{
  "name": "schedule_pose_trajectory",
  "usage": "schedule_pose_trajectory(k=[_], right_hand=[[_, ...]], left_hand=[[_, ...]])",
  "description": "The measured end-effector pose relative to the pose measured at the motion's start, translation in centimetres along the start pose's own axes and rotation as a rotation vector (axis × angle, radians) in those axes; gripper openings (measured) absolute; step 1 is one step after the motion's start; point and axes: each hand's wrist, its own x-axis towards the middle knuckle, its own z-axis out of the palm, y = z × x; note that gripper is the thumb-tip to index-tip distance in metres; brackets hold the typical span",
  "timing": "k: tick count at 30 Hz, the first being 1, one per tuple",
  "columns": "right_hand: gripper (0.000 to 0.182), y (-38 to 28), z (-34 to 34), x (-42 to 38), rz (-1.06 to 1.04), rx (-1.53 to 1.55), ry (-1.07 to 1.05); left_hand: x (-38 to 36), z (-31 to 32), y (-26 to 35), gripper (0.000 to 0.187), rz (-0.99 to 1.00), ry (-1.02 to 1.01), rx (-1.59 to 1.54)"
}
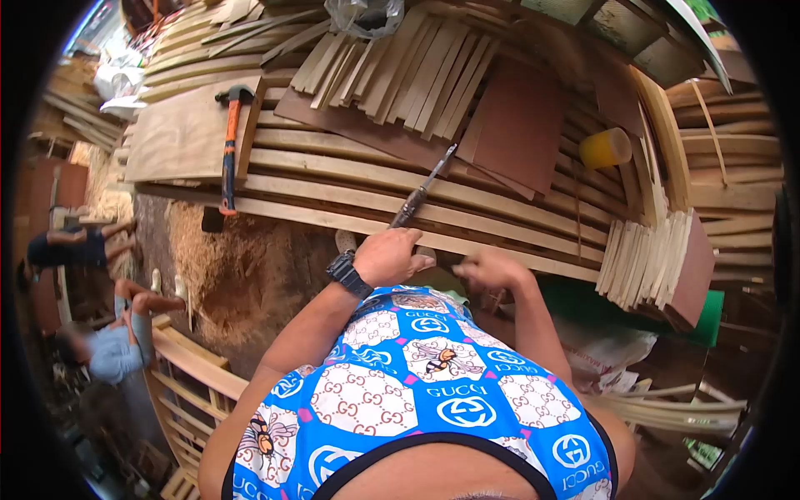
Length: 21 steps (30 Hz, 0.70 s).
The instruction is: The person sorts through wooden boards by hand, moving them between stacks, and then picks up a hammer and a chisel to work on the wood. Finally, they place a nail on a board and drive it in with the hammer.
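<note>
My left hand (387,257) is closed around the handle of a chisel (422,187), blade pointing to one o'clock over the wooden slats (350,179). My right hand (492,269) is curled just beside it; I cannot tell whether it holds anything. A hammer (230,142) lies at ten o'clock.

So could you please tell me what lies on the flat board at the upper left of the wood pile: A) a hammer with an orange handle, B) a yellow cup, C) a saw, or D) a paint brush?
A: a hammer with an orange handle lies on the flat board; the yellow cup sits far to the right.
</note>
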Motion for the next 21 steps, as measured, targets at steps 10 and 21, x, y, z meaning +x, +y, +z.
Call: schedule_pose_trajectory(k=[10, 21], right_hand=[[0.077, -23.1, -4.8, 18.6, -0.605, -0.055, 1.062], [0.114, -30.4, -7.4, 31.3, -0.192, -0.098, 1.254]], left_hand=[[-6.3, -10.7, -14.7, 0.037, 0.04, 0.358, -0.14], [-9.2, -18.5, -24.9, 0.026, -0.122, 0.916, -0.163]])
